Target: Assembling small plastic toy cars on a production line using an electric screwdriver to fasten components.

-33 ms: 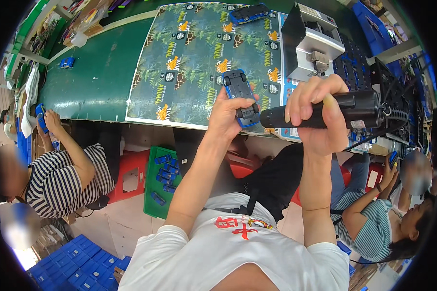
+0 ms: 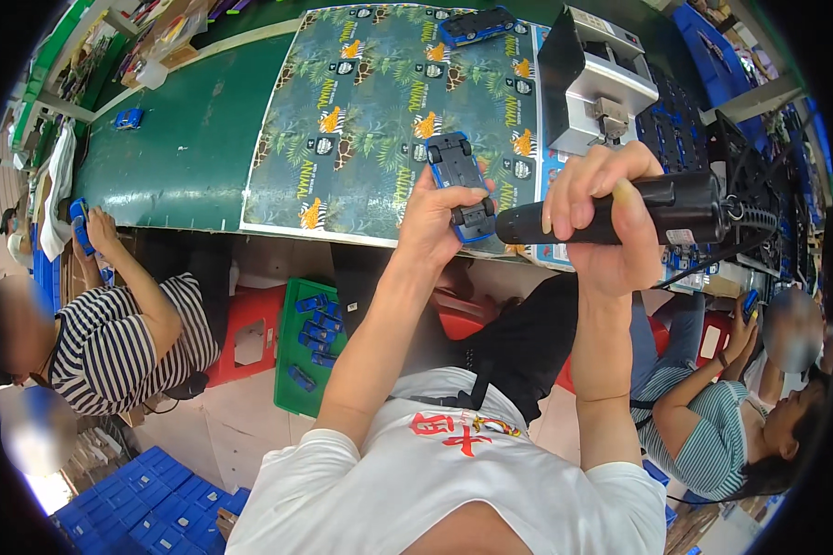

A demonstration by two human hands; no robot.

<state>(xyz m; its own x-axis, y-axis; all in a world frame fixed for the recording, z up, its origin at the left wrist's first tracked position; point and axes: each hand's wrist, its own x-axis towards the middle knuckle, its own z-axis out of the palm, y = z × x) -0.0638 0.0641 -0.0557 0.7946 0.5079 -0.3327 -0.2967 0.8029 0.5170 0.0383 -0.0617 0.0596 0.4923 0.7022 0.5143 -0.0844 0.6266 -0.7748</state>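
My left hand (image 2: 428, 217) grips a blue toy car (image 2: 457, 166) by its side. The car is turned over, so its black underside and wheels face up. Wrapped in the fingers of my right hand (image 2: 611, 208) is a black electric screwdriver (image 2: 676, 205), held level with its cord trailing off to the right. Its narrow front end points left at the car's lower end, close beside it; whether they touch I cannot tell. Farther up on the patterned sheet (image 2: 370, 120), a second overturned blue toy car (image 2: 477, 26) lies at the far edge.
A silver metal device (image 2: 602, 88) stands right of the sheet. Several blue parts fill dark racks at the right. Another small car (image 2: 128, 118) lies on the green table (image 2: 185, 166). A green tray (image 2: 292, 393) with several cars sits below. Striped-shirted people work on both sides.
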